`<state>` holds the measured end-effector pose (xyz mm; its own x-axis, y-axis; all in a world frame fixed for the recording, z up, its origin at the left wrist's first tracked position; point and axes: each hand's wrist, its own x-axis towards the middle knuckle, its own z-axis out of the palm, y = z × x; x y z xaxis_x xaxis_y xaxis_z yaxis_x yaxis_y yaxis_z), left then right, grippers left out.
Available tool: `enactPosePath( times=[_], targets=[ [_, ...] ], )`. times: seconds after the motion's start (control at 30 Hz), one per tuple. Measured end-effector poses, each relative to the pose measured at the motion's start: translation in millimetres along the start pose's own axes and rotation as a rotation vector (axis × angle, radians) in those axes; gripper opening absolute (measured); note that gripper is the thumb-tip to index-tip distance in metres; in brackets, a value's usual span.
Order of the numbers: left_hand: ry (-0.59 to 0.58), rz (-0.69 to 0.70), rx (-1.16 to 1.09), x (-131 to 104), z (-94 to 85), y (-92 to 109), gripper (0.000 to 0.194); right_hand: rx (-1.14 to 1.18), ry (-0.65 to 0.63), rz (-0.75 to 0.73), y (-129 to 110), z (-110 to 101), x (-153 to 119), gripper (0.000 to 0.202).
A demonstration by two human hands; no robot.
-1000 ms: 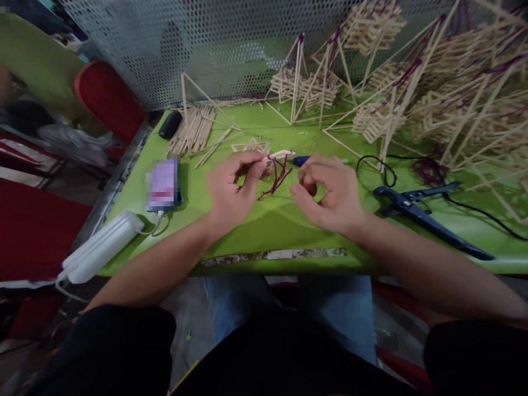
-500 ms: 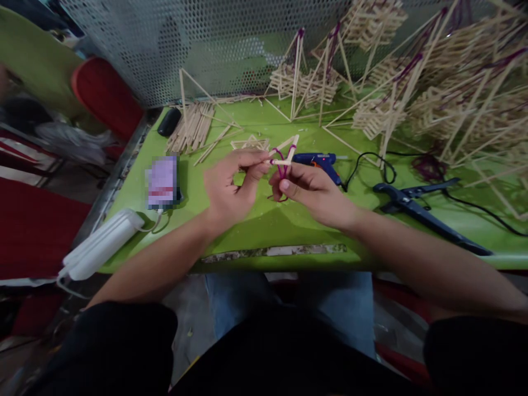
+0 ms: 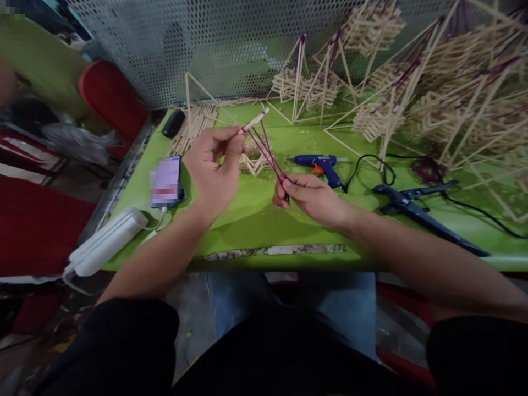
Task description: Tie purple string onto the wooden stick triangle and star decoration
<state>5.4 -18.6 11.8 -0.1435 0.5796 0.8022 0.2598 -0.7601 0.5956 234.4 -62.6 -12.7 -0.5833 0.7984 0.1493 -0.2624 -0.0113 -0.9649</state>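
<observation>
Between finger and thumb of my left hand (image 3: 216, 165) is a small pale wooden stick piece (image 3: 256, 120), tilted up to the right. Purple string (image 3: 267, 151) is looped on it at two spots and runs down in taut strands to my right hand (image 3: 309, 198), whose thumb and fingers pinch it. Behind the string a small lattice of sticks (image 3: 256, 164) lies on the green table (image 3: 247, 220). The blue glue gun (image 3: 322, 162) rests just beyond my right hand.
Stick structures with purple string (image 3: 445, 93) crowd the back right. Dark cutters (image 3: 429, 217) and a black cable lie at right. On the left are a phone (image 3: 165, 181), a white power bank (image 3: 105, 242), a black object (image 3: 173, 124) and loose sticks (image 3: 198, 126).
My left hand has moved left and up with the stick piece, away from my right hand. The purple string now stretches between them, and the small lattice is more exposed.
</observation>
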Motion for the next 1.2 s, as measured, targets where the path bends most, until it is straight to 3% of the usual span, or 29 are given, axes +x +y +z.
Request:
enactPosePath(
  times=[0.17, 0.3, 0.47, 0.6, 0.7, 0.8, 0.87, 0.97, 1.2],
  targets=[
    [0.053, 0.024, 0.075, 10.3, -3.5, -15.1, 0.043, 0.009, -0.047, 0.033, -6.3, 0.0, -2.0, 0.035],
    [0.048, -0.122, 0.132, 9.6, -2.9, -15.3, 0.043, -0.108, -0.041, -0.031, -21.2, -1.4, -5.8, 0.045],
    [-0.035, -0.318, 0.108, 0.6, -0.5, -19.0, 0.038, -0.453, -0.013, -0.272, -46.2, -6.4, -13.8, 0.057],
    [-0.05, -0.366, 0.075, -2.4, 1.7, -27.2, 0.043, -0.714, -0.089, -0.484, -57.4, -13.6, -17.5, 0.058],
    [-0.051, -0.348, 0.062, -2.7, 2.7, -27.3, 0.045, -0.761, 0.057, -0.64, -57.4, -17.8, -17.3, 0.061],
    [-0.091, -0.333, -0.004, -4.0, 3.0, -20.3, 0.046, -0.774, 0.353, -0.6, -52.3, -20.3, -14.8, 0.059],
    [-0.147, -0.329, -0.065, -6.3, 3.2, -13.3, 0.047, -0.784, 0.467, -0.506, -46.2, -22.2, -11.5, 0.05],
    [-0.252, -0.302, -0.101, -11.0, 3.8, -2.1, 0.049, -0.713, 0.479, -0.426, -35.1, -24.8, -6.1, 0.032],
    [-0.387, -0.24, -0.193, -17.5, 5.2, 17.2, 0.038, -0.667, 0.452, -0.363, -31.6, -15.1, -7.2, 0.042]
  ],
)
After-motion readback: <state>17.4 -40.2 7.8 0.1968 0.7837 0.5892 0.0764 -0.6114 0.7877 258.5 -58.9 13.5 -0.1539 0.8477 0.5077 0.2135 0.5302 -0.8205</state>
